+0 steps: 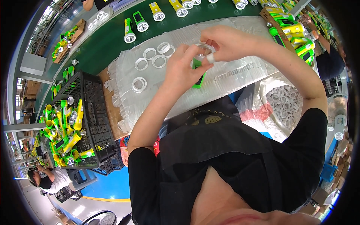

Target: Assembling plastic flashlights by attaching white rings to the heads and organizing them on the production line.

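Fingers (192, 51) of both hands (180, 69) (227, 43) pinching flashlight (199, 81), seemingly around its rim, bare sheet (236, 73) rightward

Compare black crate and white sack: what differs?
Build: the black crate is rigid with slotted walls; the white sack is limp and creased.
Contents: crate, green-and-yellow flashlights; sack, white rings.
Side: crate on person's left, sack on right.
Shared: both open, holding many parts.
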The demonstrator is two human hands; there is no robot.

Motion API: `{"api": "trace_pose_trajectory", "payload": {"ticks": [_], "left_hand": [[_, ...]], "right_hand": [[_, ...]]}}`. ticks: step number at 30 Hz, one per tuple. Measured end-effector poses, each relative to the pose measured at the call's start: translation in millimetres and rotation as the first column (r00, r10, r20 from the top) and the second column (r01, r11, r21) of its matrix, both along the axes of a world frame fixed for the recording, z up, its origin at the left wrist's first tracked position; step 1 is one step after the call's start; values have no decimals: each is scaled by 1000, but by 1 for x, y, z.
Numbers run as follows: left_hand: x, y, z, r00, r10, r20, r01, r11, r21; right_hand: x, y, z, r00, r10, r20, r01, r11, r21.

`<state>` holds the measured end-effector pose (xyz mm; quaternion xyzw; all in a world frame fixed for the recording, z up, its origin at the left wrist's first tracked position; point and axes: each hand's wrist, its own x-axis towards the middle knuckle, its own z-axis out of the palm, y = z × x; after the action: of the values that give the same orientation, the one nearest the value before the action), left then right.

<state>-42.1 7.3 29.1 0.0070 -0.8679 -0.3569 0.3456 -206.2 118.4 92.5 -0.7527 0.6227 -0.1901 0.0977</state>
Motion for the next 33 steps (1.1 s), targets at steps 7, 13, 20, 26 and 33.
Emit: {"api": "trace_pose_trajectory", "payload": {"ticks": [7, 13, 20, 26, 33], "left_hand": [[-2, -4, -1, 1000, 7, 9, -7, 1000, 12], [-3, -1, -1, 1000, 17, 24, -18, 1000, 24], [0, -5, 1, 1000, 17, 23, -18, 1000, 15], [4, -10, -8, 1000, 8, 16, -8, 1000, -21], [5, -17, -20, 968, -181, -174, 246, 819, 518]], "right_hand": [[17, 0, 12, 875, -471, -112, 482, 867, 122], [34, -16, 30, 790, -459, -407, 591, 747, 304], [28, -13, 8, 798, -544, -259, 594, 783, 184], [22, -3, -17, 913, -378, 154, 389, 920, -51], [90, 5, -162, 401, -221, 889, 563, 825, -49]]}}
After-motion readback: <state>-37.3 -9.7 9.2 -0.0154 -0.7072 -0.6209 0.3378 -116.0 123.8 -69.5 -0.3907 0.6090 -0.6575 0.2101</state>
